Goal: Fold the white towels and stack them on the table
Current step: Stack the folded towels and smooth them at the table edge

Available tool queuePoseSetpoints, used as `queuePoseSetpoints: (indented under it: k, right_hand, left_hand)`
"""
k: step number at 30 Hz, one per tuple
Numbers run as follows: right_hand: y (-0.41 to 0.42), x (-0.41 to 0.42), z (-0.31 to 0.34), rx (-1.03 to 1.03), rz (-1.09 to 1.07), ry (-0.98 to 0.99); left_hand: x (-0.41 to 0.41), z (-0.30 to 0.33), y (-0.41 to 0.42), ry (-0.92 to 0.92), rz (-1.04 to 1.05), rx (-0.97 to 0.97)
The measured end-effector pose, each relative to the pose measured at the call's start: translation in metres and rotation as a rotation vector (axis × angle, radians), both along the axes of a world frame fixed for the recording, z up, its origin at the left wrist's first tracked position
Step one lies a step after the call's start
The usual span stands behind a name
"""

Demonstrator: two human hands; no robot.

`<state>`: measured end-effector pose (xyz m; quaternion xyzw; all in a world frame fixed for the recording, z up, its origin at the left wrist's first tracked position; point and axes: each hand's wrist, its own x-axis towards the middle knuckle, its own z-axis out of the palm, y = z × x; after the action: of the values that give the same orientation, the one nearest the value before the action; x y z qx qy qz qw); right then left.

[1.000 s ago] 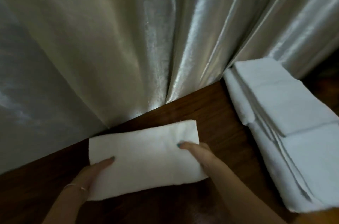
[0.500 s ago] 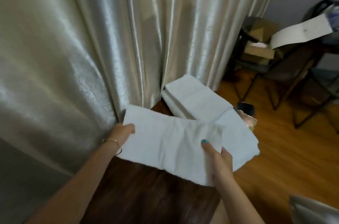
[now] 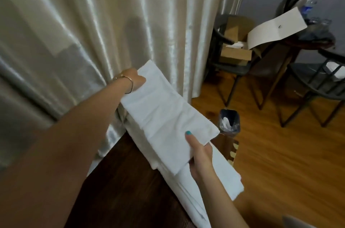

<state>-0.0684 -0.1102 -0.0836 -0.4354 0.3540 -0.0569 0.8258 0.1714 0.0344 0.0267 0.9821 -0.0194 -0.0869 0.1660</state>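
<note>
A folded white towel (image 3: pixel 164 115) is held over the stack of folded white towels (image 3: pixel 220 181) that lies along the right edge of the dark wooden table (image 3: pixel 121 181). My left hand (image 3: pixel 135 82) grips the towel's far end, close to the curtain. At the near end my right hand (image 3: pixel 199 151) pinches the towel, thumb on top. Whether the towel touches the stack below I cannot tell. Most of the stack is hidden under the held towel and my right arm.
A shiny cream curtain (image 3: pixel 93 31) hangs right behind the table. Beyond the table edge is a wooden floor with a small waste bin (image 3: pixel 229 121), dark chairs (image 3: pixel 317 85), cardboard boxes (image 3: pixel 235 50) and a small round table (image 3: pixel 309 41) bearing a water bottle.
Both hands lifted the folded towel off the table and carried it right, over the stack. The head view swung right, so the floor and chairs came into sight.
</note>
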Motion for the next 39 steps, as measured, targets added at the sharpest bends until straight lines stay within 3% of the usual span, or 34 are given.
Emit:
queuePoseSetpoints:
  k: [6, 10, 21, 26, 28, 30, 32, 33, 34, 35, 37, 39]
  right_hand:
    - [-0.004, 0.031, -0.06, 0.0, -0.015, 0.23]
    - [-0.006, 0.036, -0.073, -0.074, -0.009, 0.268]
    - [0.0, 0.039, -0.083, -0.159, -0.118, 0.321]
    - [-0.001, 0.04, -0.077, -0.28, -0.2, 0.407]
    - [0.005, 0.039, -0.074, -0.427, -0.158, 0.507]
    - [0.004, 0.038, -0.071, -0.867, -0.176, 0.563]
    - [0.001, 0.037, -0.067, -1.379, -0.184, 0.411]
    - [0.002, 0.039, -0.065, -1.565, -0.103, 0.297]
    - [0.005, 0.041, -0.064, -1.692, 0.039, 0.226]
    - [0.007, 0.044, -0.067, -1.754, 0.205, 0.208]
    - [0.01, 0.047, -0.082, -1.749, 0.446, 0.296]
    - [0.007, 0.052, -0.096, -1.716, 0.518, 0.36]
  left_hand:
    - [0.054, -0.087, -0.011, 0.14, 0.096, 0.073]
    - [0.058, -0.14, -0.003, 0.15, 0.148, 0.06]
    - [0.071, -0.181, -0.003, -0.029, 0.055, 0.007]
    - [0.069, -0.18, 0.0, 0.015, 0.038, -0.157]
    - [0.063, -0.174, -0.009, 0.02, 0.03, -0.032]
    - [0.06, -0.174, -0.018, -0.342, -0.107, 0.152]
    - [0.052, -0.17, -0.029, -0.759, -0.255, 0.304]
    - [0.045, -0.169, -0.035, -0.828, -0.288, 0.275]
    - [0.036, -0.172, -0.039, -0.809, -0.297, 0.228]
    - [0.028, -0.176, -0.043, -0.677, -0.278, 0.175]
    - [0.02, -0.191, -0.045, -0.216, -0.21, 0.187]
    - [0.029, -0.209, -0.043, 0.021, -0.21, 0.203]
